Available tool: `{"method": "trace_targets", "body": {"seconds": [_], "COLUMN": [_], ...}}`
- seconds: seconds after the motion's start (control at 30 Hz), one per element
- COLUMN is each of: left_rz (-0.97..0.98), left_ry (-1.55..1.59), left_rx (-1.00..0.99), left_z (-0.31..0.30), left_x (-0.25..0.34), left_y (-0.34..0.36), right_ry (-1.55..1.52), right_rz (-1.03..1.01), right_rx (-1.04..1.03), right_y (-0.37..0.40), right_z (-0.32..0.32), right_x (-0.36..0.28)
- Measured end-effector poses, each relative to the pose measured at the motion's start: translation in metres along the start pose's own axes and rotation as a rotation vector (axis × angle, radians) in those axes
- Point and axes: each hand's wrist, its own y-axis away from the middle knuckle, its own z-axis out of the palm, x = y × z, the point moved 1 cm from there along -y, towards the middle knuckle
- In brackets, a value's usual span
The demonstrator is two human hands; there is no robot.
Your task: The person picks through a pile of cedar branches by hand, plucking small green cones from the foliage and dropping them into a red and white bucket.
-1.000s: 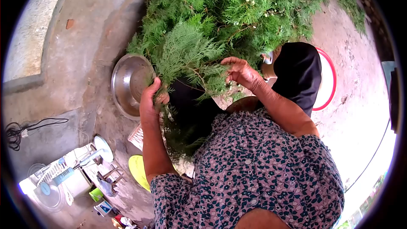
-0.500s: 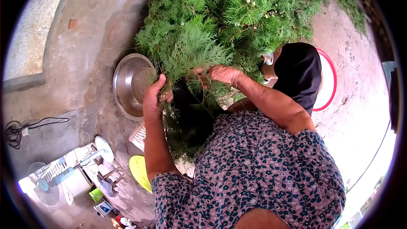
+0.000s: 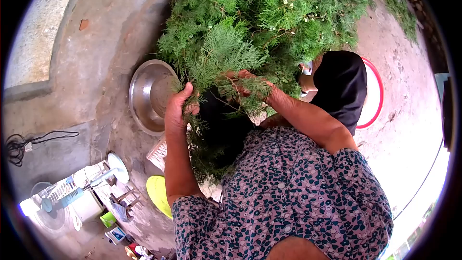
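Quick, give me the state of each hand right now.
Left hand: closed, holding a bunch of green feathery sprigs by its stems.
Right hand: in among the same sprigs, fingers partly hidden; grip cannot be told.

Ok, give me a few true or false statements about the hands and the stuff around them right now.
1. The left hand grips a bunch of green sprigs. True.
2. The metal bowl lies to the right of the right hand. False: it lies on the ground to the left of the left hand.
3. The right hand is in among the sprigs. True.
4. The round white basin has a blue rim. False: its rim is red.
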Motion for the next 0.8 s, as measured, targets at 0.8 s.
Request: {"method": "trace_targets", "body": {"seconds": [0.8], "left_rz": [0.126], "left_ry": [-0.213], "left_rx": [0.257], "left_z": [0.024], "left_x": [0.051], "left_y": [0.013], "right_ry": [0.12], "right_rz": [-0.443], "right_rx": [0.394], "right_y": [0.06], "right_z": [0.015], "right_x": [-0.067]}}
